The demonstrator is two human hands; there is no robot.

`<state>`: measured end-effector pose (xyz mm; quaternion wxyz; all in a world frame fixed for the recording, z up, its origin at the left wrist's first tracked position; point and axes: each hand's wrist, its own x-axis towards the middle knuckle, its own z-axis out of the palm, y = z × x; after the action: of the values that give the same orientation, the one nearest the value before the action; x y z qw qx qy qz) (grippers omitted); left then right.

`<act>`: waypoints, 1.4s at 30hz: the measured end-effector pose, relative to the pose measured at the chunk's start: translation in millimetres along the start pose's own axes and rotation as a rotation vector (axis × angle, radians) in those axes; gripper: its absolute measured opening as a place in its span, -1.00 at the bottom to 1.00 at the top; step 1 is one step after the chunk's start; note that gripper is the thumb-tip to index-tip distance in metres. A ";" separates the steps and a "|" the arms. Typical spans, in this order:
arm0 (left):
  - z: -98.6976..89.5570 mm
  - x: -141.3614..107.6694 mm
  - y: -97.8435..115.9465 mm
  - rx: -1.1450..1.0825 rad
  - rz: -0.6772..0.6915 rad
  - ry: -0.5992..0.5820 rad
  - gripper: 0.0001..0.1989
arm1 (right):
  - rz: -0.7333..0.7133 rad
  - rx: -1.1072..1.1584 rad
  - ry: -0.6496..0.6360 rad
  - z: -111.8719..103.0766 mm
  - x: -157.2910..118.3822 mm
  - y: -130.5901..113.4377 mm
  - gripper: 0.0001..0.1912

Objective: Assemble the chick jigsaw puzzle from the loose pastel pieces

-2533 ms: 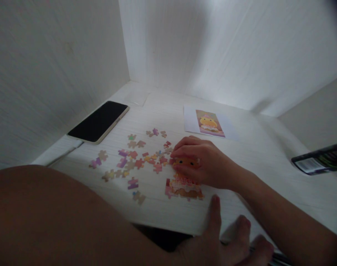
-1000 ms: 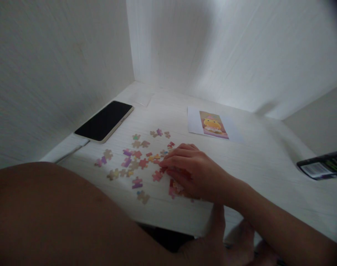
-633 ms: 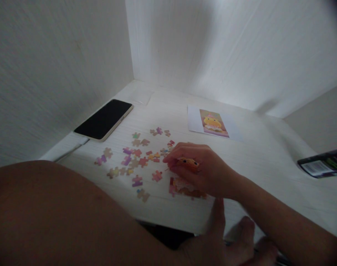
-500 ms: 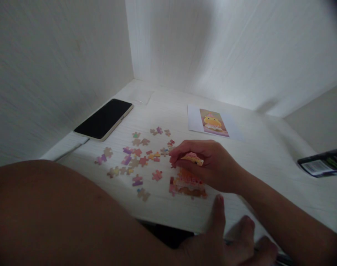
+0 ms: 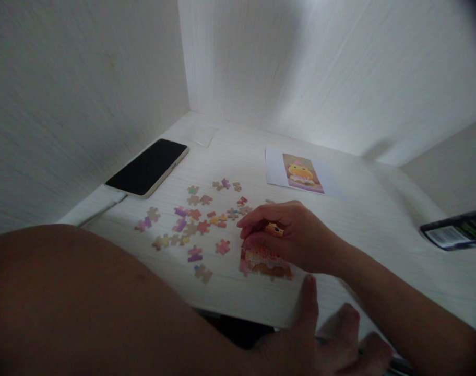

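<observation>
My right hand [image 5: 288,232] is bent over a partly joined jigsaw puzzle [image 5: 267,265], its thumb and fingers curled in at the puzzle's left side around a puzzle piece that they mostly hide. Part of the puzzle's yellow figure with a dark eye shows through the gap in the hand. Several loose puzzle pieces [image 5: 202,226], pink, purple, beige and yellow, lie scattered left of it. My left hand [image 5: 324,339] rests low at the table's front edge, fingers apart and holding nothing, with its forearm crossing the lower left.
A printed picture [image 5: 302,173] of a yellow figure lies behind the puzzle. A phone [image 5: 147,167] lies at the back left, near a clear plastic sheet [image 5: 202,136]. At the right is a dark container [image 5: 457,230] with a barcode. White panels surround the table [image 5: 230,297].
My right hand has shifted slightly, its thumb lower over the puzzle's upper left. A red bit visible under the fingertips earlier is now hidden. My left hand has stayed in place.
</observation>
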<state>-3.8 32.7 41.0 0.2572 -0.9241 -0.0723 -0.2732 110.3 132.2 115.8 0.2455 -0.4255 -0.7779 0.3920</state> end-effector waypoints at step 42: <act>7.0 -2.6 2.1 -0.067 -0.030 0.039 -0.58 | -0.124 -0.218 -0.114 -10.7 -2.4 2.3 -0.89</act>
<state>-2.2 34.5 33.6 0.2232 -0.9256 -0.0717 -0.2972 120.3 135.2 119.9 0.1770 -0.3777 -0.8534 0.3127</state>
